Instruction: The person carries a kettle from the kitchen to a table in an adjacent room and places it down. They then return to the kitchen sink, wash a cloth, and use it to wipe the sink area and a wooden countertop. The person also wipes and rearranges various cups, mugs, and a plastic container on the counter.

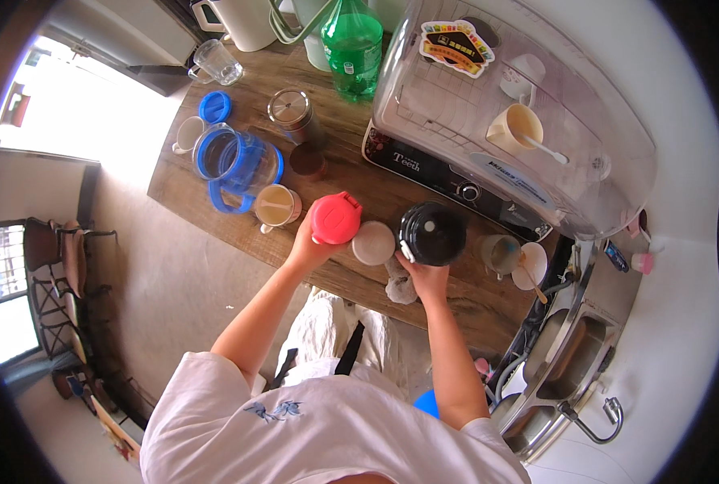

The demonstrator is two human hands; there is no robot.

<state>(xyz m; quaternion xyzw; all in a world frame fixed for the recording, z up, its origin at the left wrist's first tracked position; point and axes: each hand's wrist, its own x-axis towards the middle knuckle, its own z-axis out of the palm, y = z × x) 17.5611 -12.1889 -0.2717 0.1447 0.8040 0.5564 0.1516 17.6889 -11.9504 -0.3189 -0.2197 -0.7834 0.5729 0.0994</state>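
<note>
Under its red lid, a bottle (336,219) stands near the table's front edge, and my left hand (307,250) is wrapped round its left side. My right hand (426,277) grips a bottle with a black lid (433,234) from the near side; most of its fingers are hidden behind it. Between the two bottles is a round whitish cup or lid (373,244). A crumpled grey cloth (401,289) lies at the edge by my right hand. Left of the red lid stands a cream mug (277,206). Both bottles' bodies are mostly hidden from above.
A blue-trimmed clear pitcher (248,164), a blue lid (215,106) and a metal canister (289,107) stand at the left. Behind are a green plastic bottle (352,48) and a clear-covered cup cabinet (424,105). To the right are two cups (501,254) and a steel sink (573,355).
</note>
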